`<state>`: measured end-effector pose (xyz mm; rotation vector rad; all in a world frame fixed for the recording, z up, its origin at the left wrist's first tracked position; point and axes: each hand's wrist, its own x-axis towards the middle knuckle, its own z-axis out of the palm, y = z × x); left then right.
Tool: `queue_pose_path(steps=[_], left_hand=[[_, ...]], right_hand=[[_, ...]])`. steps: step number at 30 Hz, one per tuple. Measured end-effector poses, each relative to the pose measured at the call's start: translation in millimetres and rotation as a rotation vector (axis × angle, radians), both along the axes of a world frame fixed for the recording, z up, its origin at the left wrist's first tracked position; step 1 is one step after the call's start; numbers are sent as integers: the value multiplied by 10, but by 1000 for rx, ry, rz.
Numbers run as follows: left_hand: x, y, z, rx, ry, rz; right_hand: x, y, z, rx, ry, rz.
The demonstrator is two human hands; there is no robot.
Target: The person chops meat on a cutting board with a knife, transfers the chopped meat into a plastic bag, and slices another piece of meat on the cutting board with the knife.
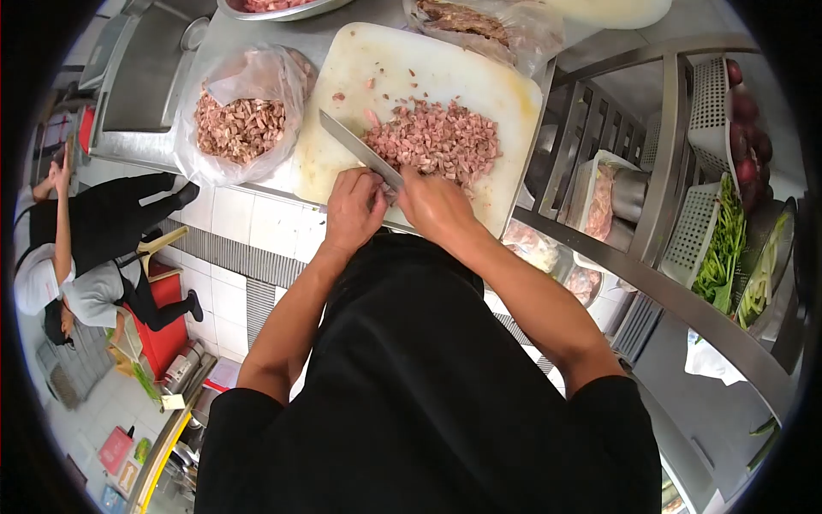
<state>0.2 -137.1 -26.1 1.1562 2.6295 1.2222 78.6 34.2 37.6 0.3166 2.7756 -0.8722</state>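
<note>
My right hand [431,204] is closed round the handle end of a wide cleaver [358,147], whose blade points up and left over the white cutting board [342,77]. Beside the blade, my left hand [354,203] has its fingers curled on a piece of meat [390,194] near the board's front edge, mostly hidden by the fingers. A heap of diced pink meat [441,141] lies right of the blade. To the left of the board, a clear plastic bag [242,116] holds more chopped meat.
Bagged meat [467,26] and a metal bowl [282,10] sit behind the board. A metal rack [655,163] with baskets of greens [719,248] and red onions stands at the right. Two people [103,223] are at the far left near a red bin [167,317].
</note>
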Motion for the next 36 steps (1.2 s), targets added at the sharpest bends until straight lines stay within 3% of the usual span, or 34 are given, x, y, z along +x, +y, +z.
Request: queue_pose_path(steps=[3, 7, 9, 10, 12, 17, 20, 22, 24, 26, 30, 32, 36], left_hand=[[36, -16, 156, 75, -52, 60], [58, -60, 79, 59, -94, 65], [28, -54, 32, 50, -54, 59], [39, -55, 0, 37, -14, 43], [38, -55, -55, 30, -14, 37], [37, -63, 37, 40, -9, 30], [65, -108, 98, 67, -47, 51], [62, -115, 52, 52, -15, 61], [49, -118, 23, 52, -20, 61], [57, -126, 2, 47, -28, 50], [27, -127, 10, 20, -13, 49], [29, -119, 42, 31, -8, 36], [82, -167, 79, 41, -20, 77]], right_hand=[[-88, 62, 94, -13, 72, 9], [581, 274, 445, 7, 161, 64], [799, 314, 591, 16, -264, 76], [819, 278, 498, 17, -271, 72], [754, 142, 198, 18, -202, 21], [50, 26, 105, 0, 52, 26], [161, 133, 418, -15, 3, 54], [489, 216, 701, -5, -167, 73], [733, 214, 693, -3, -221, 62], [817, 147, 456, -6, -278, 39], [181, -79, -60, -21, 0, 27], [46, -59, 4, -40, 93, 24], [311, 101, 524, -39, -58, 51]])
